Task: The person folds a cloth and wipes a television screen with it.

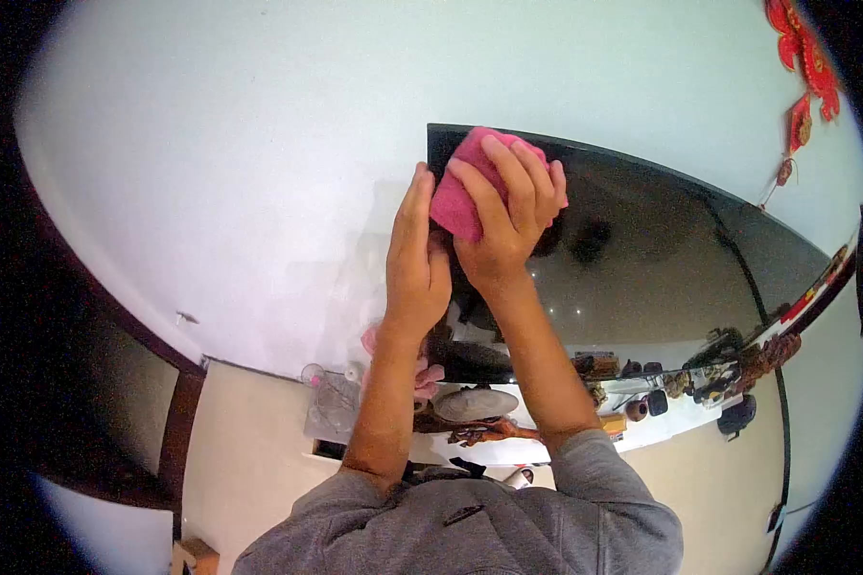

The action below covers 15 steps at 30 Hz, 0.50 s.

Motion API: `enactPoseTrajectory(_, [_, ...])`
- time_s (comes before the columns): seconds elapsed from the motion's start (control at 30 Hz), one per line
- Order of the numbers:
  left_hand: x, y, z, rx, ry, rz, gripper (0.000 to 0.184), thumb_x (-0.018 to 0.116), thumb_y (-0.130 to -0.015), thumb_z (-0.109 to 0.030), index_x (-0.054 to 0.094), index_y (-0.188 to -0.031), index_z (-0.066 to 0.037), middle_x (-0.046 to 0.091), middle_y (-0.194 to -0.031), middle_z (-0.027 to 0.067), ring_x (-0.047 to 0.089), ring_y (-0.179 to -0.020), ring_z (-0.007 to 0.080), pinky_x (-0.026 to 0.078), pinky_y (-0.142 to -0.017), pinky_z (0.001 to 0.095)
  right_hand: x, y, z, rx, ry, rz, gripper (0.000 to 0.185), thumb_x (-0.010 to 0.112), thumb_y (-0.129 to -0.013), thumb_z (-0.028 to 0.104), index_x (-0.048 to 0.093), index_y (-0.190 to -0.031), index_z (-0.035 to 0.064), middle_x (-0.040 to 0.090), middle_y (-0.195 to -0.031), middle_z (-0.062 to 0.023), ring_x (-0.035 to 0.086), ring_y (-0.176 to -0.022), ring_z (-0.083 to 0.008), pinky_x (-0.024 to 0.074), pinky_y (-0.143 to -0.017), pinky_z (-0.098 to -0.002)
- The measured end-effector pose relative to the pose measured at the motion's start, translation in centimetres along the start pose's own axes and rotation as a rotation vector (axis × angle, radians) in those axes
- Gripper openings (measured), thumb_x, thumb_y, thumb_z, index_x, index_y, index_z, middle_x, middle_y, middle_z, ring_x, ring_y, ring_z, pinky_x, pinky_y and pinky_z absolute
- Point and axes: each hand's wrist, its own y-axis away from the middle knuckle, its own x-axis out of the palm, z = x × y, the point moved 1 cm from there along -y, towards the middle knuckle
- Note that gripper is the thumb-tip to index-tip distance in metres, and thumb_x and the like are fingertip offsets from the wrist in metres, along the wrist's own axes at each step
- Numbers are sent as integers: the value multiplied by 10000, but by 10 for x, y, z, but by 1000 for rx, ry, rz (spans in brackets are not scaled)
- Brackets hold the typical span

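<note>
A large black television screen stands against the white wall. My right hand presses a folded pink cloth onto its upper left part, with the fingers bent over the cloth. At the screen's left edge is my left hand, upright, its fingers straight and lying along the edge beside the cloth. The palm side of my left hand is turned toward the screen and partly hidden.
Below the screen, a white shelf bears a pale oval stone, a brown wooden carving, dark cups and small ornaments. Red hangings are on the upper right wall. A clear box stands at the lower left.
</note>
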Motion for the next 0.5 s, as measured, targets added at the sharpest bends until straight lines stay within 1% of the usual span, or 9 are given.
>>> enactPoseTrajectory(0.03, [-3, -1, 2, -21, 17, 29, 725, 443, -816, 82, 315, -1524, -6, 325, -1569, 234, 340, -1440, 396, 267, -1187, 439, -1, 2, 1, 7, -8, 24, 283, 706, -779, 190, 724, -1062, 182, 615, -1306, -32, 531, -1240, -270, 287, -1103, -535])
enactPoseTrajectory(0.07, [-3, -1, 6, 1, 9, 50, 760, 442, -793, 103, 301, -1531, -13, 309, -1579, 225, 319, -1454, 385, 251, -1196, 438, -5, 8, 1, 12, -16, 48, 292, 712, -772, 190, 724, -1064, 180, 620, -1301, -32, 532, -1239, -270, 289, -1102, -535])
enactPoseTrajectory(0.17, [-3, 2, -1, -29, 149, 74, 781, 434, -788, 110, 271, -1541, -19, 276, -1595, 220, 290, -1470, 373, 228, -1207, 435, -8, 36, 6, 34, -17, 69, 310, 724, -753, 182, 723, -1062, 162, 639, -1280, -38, 549, -1220, -274, 304, -1093, -528])
enactPoseTrajectory(0.2, [-6, 1, 0, -42, 151, 131, 820, 455, -778, 119, 231, -1554, -24, 247, -1607, 213, 247, -1487, 373, 206, -1215, 431, -7, 37, 8, 27, -8, 60, 309, 724, -752, 181, 722, -1060, 159, 640, -1277, -39, 553, -1214, -274, 308, -1090, -526])
enactPoseTrajectory(0.3, [-13, 1, 1, -23, 77, 174, 841, 522, -774, 94, 227, -1553, -20, 253, -1603, 210, 240, -1487, 379, 200, -1216, 439, -10, 11, 4, -38, 3, 75, 301, 720, -755, 173, 717, -1055, 153, 652, -1254, -46, 567, -1192, -268, 319, -1082, -521])
enactPoseTrajectory(0.4, [-17, -6, 2, 72, -50, 167, 852, 597, -772, 40, 239, -1544, -15, 264, -1594, 212, 240, -1486, 378, 198, -1213, 476, -11, -7, -3, -94, -18, 113, 284, 729, -748, 186, 718, -1030, 157, 662, -1234, -37, 577, -1178, -257, 321, -1079, -515])
enactPoseTrajectory(0.5, [-34, -39, 3, 292, -228, 124, 840, 644, -772, -29, 278, -1528, -17, 295, -1581, 196, 273, -1470, 371, 217, -1199, 513, -19, 28, -6, -94, 4, 115, 266, 733, -744, 197, 719, -1007, 164, 662, -1236, -29, 583, -1170, -257, 326, -1072, -516])
